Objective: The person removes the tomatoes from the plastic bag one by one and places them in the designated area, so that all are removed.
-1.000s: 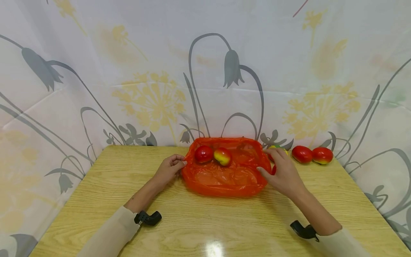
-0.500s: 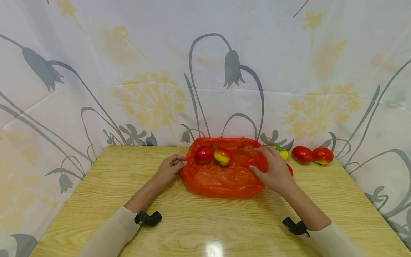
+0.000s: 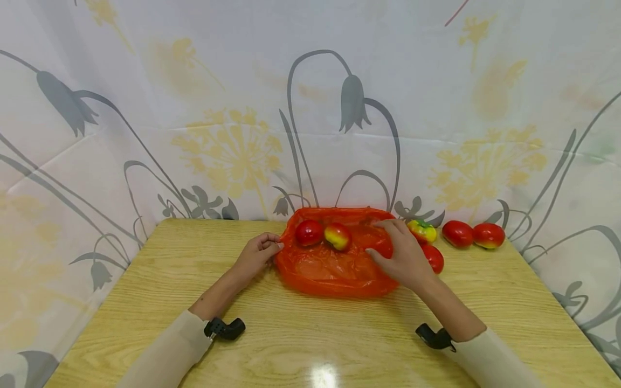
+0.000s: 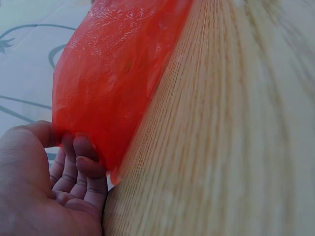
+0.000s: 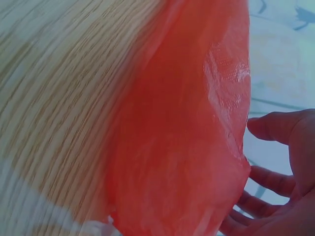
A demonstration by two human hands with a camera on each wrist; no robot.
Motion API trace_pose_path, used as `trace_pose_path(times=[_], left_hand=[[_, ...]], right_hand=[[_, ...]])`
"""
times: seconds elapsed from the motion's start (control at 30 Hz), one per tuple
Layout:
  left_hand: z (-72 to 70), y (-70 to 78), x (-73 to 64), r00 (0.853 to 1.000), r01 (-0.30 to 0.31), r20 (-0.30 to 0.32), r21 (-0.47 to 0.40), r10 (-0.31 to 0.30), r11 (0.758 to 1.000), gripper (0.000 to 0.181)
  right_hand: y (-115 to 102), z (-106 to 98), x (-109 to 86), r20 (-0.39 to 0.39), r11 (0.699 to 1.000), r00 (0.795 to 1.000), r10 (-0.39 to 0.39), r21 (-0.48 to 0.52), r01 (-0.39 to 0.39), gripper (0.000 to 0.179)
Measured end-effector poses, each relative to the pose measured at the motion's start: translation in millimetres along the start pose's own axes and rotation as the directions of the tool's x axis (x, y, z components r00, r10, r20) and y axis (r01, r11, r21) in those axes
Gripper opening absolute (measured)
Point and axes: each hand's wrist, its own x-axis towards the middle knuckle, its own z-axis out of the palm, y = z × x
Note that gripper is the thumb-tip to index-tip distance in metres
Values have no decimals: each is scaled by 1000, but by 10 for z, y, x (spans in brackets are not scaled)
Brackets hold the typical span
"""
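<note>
Centrally, red bag (image 3: 335, 267), left hand (image 3: 256, 253) pinching its rim

Only real change I'm getting is on the right grip (image 3: 406, 257). It's slid left over the last second, so from the head view it now covers more of the right end of the bag (image 3: 339, 288), thumb and fingertips further in than before. Its sleeve (image 3: 492, 358) and wrist cam (image 3: 433, 337) have shifted left with it. That uncovered stuff for me: the pepper (image 3: 424, 231) was mostly behind the fingers and now shows plainly, and the nearest red fruit (image 3: 434, 259) pokes out past the hand's right side.
</note>
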Motion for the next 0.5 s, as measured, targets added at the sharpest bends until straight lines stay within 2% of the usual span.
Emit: trace_pose_path(times=[0.5], left_hand=[[-1, -7, -3, 1000, 1, -2, -7, -1, 1000, 24]], right_hand=[[-106, 181, 117, 17, 1000, 1000, -13, 6, 13, 56]])
